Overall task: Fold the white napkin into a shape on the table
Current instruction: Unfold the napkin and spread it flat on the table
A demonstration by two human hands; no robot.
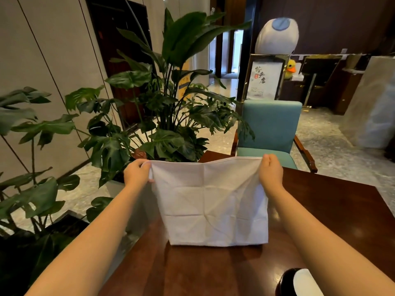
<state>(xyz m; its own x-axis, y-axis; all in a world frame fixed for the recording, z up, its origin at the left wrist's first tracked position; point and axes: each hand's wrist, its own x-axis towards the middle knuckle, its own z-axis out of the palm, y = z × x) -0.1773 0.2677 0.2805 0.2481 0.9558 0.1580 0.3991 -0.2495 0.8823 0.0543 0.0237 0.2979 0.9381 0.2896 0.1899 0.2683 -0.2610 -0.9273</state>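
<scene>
Head view: my fingertips hide behind the creased white napkin (210, 201); left hand (136, 173) and right hand (271, 172) pinch its top corners above the glossy tabletop (331, 201).

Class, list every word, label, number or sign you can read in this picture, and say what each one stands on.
Framed sign behind the teal chair: large brush-written Chinese characters, too stylised to read surely; the small print below is blurred.
Yellow sign behind the plants: mostly hidden, unreadable.
White napkin: no text.
</scene>
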